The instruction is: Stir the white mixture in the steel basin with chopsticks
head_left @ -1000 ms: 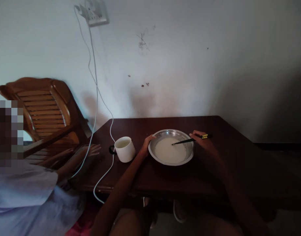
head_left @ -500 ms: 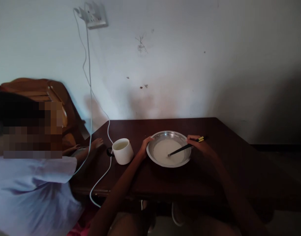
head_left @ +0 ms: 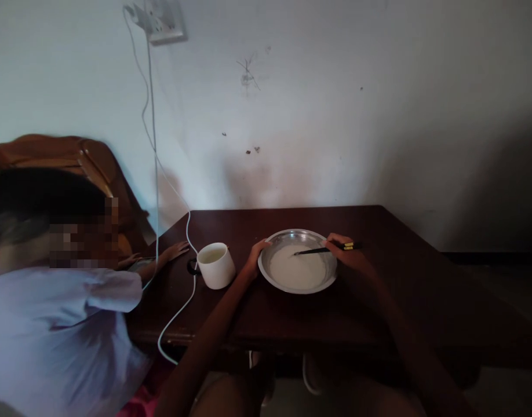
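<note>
A shallow metal bowl [head_left: 266, 273] stands on the dark table, with a milky white liquid [head_left: 297, 271] in it. My left hand [head_left: 256, 259] grips the bowl's left rim. At the right rim, my right hand [head_left: 341, 248] is closed around black chopsticks [head_left: 312, 251] with gold bands near their upper ends. Their tips reach over the bowl to the liquid. I cannot tell whether the right hand also presses on the rim. Left of my left forearm is a white mug [head_left: 217, 267] with a black handle and pale contents.
A white cable [head_left: 192, 292] runs from the wall socket [head_left: 166, 32] down across the table [head_left: 292, 324], passing by the mug. Another person [head_left: 66, 313] in a light shirt sits at the left, one hand [head_left: 175, 251] on the table. Behind them is a wooden chair [head_left: 105, 168].
The chopstick tips have swung away from me, toward the far side of the bowl. My left hand keeps its place on the rim. The other person has leaned slightly to the right.
</note>
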`<state>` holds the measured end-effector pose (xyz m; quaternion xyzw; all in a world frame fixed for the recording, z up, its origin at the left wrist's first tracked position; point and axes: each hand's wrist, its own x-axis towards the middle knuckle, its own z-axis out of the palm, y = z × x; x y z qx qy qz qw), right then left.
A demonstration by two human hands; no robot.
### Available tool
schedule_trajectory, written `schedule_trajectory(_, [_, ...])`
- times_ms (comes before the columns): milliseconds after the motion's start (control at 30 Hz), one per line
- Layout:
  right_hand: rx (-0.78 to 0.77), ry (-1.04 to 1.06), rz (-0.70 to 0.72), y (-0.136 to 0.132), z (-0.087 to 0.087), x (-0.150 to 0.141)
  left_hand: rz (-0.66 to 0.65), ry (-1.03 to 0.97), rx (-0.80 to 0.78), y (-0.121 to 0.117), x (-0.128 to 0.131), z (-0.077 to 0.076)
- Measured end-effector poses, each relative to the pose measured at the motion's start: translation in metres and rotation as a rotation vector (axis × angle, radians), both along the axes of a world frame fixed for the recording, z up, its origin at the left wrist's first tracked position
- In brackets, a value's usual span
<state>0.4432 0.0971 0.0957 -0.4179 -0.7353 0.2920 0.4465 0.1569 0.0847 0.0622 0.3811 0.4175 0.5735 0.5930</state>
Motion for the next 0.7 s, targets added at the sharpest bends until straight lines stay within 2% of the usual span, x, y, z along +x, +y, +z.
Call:
schedule_trajectory(67, [-0.046, 0.039, -0.038, 0.0014, -0.0005, 0.0032, -0.007, -0.003, 0.001, 0.0021, -0.0009, -0.0022])
schedule_trajectory(167, [-0.127, 0.016, 0.09, 0.0007, -0.0006, 0.0046, -0.016, 0.018, 0.015, 0.0049, -0.0021, -0.0049])
schedule_trajectory(233, [-0.086, -0.038, 0.133, -0.0003, -0.0006, 0.0024, -0.009, 0.026, 0.021, 0.0061, -0.0026, -0.0064])
schedule_trajectory(367, [0.07, -0.058, -0.075, 0.0015, -0.001, 0.0021, -0.003, 0.018, 0.016, 0.0063, -0.0029, -0.008])
schedule_trajectory(400, [0.068, -0.052, -0.077, 0.0019, -0.0008, 0.0031, -0.009, 0.017, 0.015, 0.0059, -0.0028, -0.0077])
schedule_trajectory(567, [0.026, -0.093, 0.126, -0.0028, 0.0019, 0.0002, -0.001, 0.018, -0.002, 0.0038, -0.0019, -0.0037])
schedule_trajectory(700, [0.034, -0.063, -0.011, -0.0041, 0.0035, -0.0002, -0.009, 0.019, 0.008, 0.0016, -0.0008, -0.0018])
